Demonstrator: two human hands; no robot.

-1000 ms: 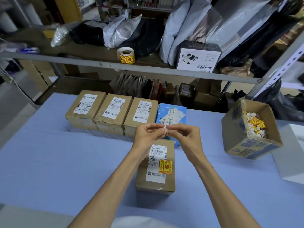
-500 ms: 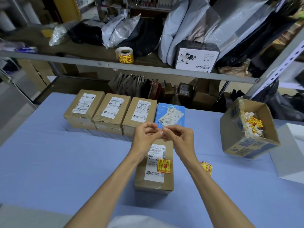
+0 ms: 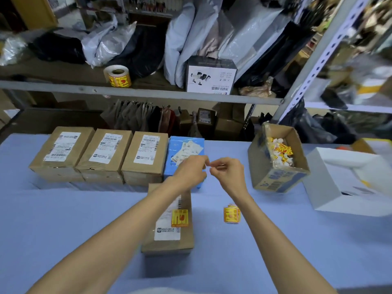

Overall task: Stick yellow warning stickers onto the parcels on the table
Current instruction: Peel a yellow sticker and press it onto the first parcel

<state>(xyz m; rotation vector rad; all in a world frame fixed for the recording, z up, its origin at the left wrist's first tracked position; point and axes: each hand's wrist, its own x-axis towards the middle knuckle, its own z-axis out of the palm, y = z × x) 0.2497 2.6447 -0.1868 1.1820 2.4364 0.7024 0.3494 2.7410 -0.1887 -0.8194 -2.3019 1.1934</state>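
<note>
A brown parcel (image 3: 169,242) lies in front of me on the blue table (image 3: 63,219), with a yellow warning sticker (image 3: 179,218) beside its white label. Behind it stand three brown parcels (image 3: 106,151) in a row and a blue parcel (image 3: 186,145), none with a yellow sticker. A small stack of yellow stickers (image 3: 231,214) lies on the table to the right. My left hand (image 3: 191,171) and right hand (image 3: 230,175) hover over the blue parcel. Their fingertips nearly meet, pinching a small pale scrap that barely shows.
A tilted cardboard box (image 3: 273,179) holding crumpled sticker backings sits at the right, with a white box (image 3: 343,181) beyond it. A roll of yellow stickers (image 3: 117,76) stands on the shelf (image 3: 148,94) behind the table, among bags and cartons.
Both hands have drifted right and away from me, from over the front parcel to over the blue one. The stack of stickers has come into view.
</note>
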